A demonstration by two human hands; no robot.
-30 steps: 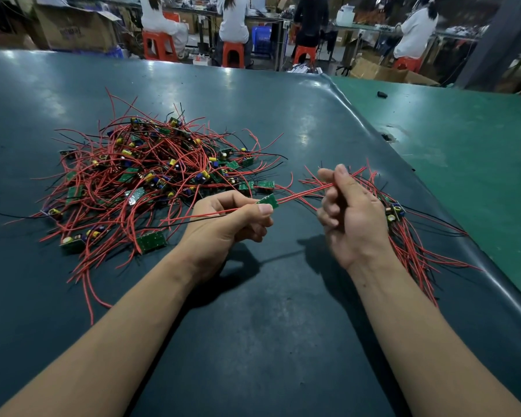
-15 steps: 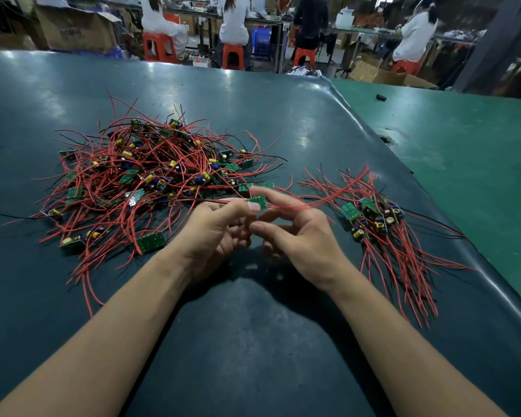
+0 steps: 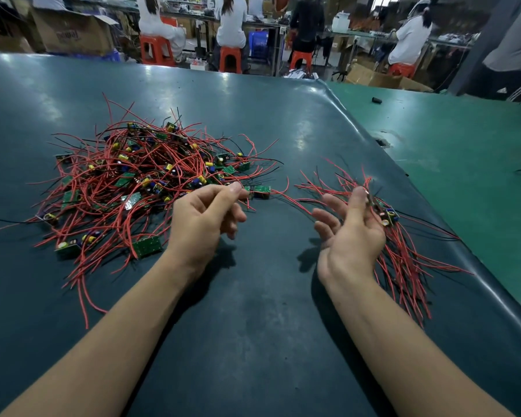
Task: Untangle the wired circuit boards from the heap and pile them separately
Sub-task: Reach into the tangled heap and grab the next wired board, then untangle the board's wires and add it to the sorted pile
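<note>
Hands, together over one small green circuit board half a second earlier, now apart. Right hand (image 3: 351, 228) over sorted pile of red-wired boards (image 3: 403, 236) near counter's right edge, fingers loosely spread, thumb up; whether it holds anything cannot be told. Left hand (image 3: 206, 216) beside tangled heap of red-wired green circuit boards (image 3: 139, 182) left of counter centre, fingers curled, thumb and forefinger apparently pinching red wire. Dark green counter (image 3: 253, 326) carries both. Judgement: one board delivered; next extraction beginning; heap far larger than pile.
</note>
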